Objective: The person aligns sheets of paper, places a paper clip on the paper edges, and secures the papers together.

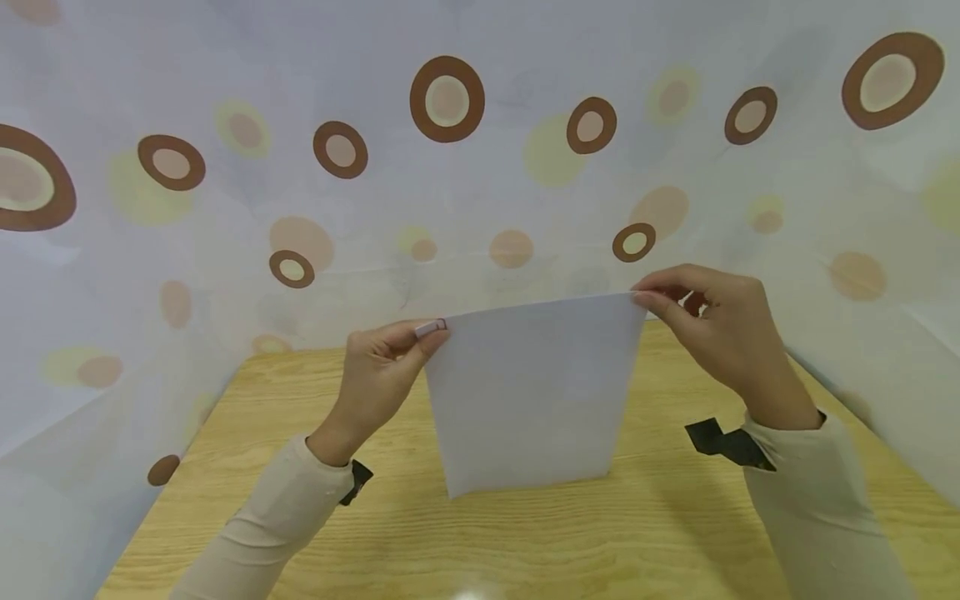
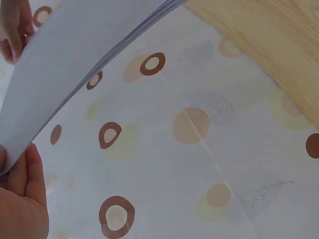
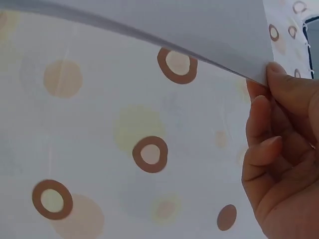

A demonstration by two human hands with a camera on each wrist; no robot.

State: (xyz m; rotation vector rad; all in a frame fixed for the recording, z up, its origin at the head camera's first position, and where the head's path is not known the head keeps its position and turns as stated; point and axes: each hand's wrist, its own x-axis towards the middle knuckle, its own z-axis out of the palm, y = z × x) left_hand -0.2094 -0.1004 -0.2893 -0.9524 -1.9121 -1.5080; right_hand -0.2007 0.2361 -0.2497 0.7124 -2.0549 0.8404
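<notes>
Between both hands hangs a thin stack of white paper sheets (image 1: 532,400), its layered edges visible in the left wrist view. My left hand (image 1: 378,379) pinches the upper left corner between thumb and fingers. At those fingertips shows a small whitish piece (image 1: 430,328) with a dark red line; I cannot tell what it is. My right hand (image 1: 723,329) pinches the upper right corner with thumb and forefinger, the other fingers curled beneath in the right wrist view. The top edge slopes up toward the right. The lower edge hangs close over the wooden table (image 1: 517,550).
White sheeting (image 1: 480,183) printed with brown rings and pale dots surrounds the table at the back and sides. Black straps (image 1: 727,443) show at the cuffs of both light sleeves (image 1: 810,492).
</notes>
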